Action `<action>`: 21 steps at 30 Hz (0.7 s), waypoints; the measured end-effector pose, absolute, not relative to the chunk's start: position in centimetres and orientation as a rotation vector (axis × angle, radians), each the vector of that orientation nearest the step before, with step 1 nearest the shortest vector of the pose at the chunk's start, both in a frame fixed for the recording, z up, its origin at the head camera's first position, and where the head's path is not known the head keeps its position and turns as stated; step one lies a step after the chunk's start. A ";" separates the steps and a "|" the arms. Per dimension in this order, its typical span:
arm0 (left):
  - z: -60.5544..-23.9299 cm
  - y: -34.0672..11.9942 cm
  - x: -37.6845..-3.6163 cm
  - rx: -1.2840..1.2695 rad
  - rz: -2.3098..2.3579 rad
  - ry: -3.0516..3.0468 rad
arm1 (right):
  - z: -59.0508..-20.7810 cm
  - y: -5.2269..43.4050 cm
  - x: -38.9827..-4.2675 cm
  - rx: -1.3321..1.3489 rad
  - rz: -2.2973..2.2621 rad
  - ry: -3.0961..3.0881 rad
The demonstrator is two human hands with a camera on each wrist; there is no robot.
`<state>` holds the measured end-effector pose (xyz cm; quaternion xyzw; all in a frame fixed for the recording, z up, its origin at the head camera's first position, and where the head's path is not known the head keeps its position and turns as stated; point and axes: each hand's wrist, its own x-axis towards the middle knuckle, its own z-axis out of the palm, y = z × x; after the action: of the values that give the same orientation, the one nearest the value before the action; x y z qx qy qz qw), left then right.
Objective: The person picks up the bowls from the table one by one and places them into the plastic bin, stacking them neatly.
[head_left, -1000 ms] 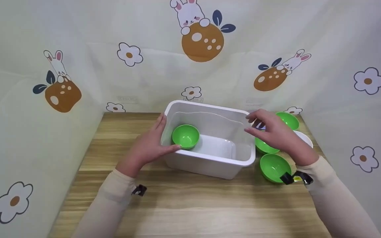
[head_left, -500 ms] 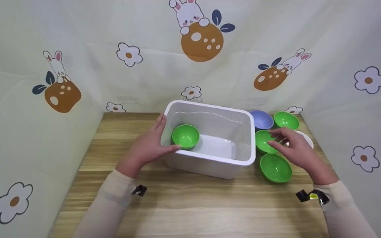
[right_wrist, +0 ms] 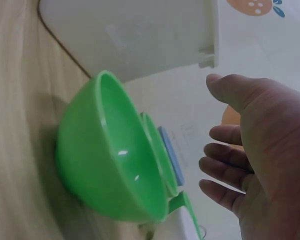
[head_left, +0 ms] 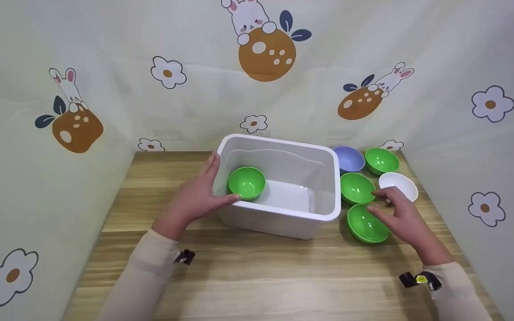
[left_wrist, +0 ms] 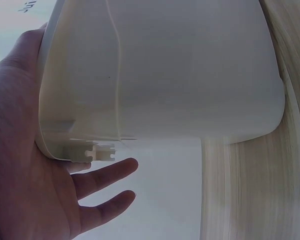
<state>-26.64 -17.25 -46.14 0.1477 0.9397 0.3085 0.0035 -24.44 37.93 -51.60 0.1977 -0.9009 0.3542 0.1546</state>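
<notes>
A white plastic bin (head_left: pixel 279 215) stands mid-table with one green bowl (head_left: pixel 246 182) inside at its left end. My left hand (head_left: pixel 194 198) lies flat against the bin's left wall (left_wrist: pixel 165 75), fingers (left_wrist: pixel 102 175) straight under the rim and thumb at the rim near that bowl. My right hand (head_left: pixel 397 214) hovers open, fingers relaxed, over the right edge of the nearest green bowl (head_left: pixel 364 223), apart from it in the right wrist view. That bowl (right_wrist: pixel 105 155) sits just right of the bin (right_wrist: pixel 140 35); my right palm (right_wrist: pixel 260 150) holds nothing.
Right of the bin stand another green bowl (head_left: pixel 356 187), a blue-purple bowl (head_left: pixel 348 158), a third green bowl (head_left: pixel 381 160) and a white bowl (head_left: pixel 399 185). Printed fabric walls close in the wooden table (head_left: pixel 257 276) at the back and both sides.
My right hand left the bin's right rim and drew back toward me across the bowls to the nearest green one. The left hand stayed on the bin.
</notes>
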 end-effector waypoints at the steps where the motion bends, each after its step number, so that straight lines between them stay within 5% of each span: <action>1: -46.1 -17.3 -26.6 0.460 0.967 2.944 | -51.9 38.0 -24.3 0.555 1.026 -2.581; 21: -46.3 -17.3 -26.6 0.468 0.948 2.946 | -55.0 38.5 -23.2 0.498 1.203 -2.545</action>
<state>-26.59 -17.26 -46.29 0.1494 0.9412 0.3029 0.0058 -23.20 38.47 -54.99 0.1725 -0.8814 0.4165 0.1410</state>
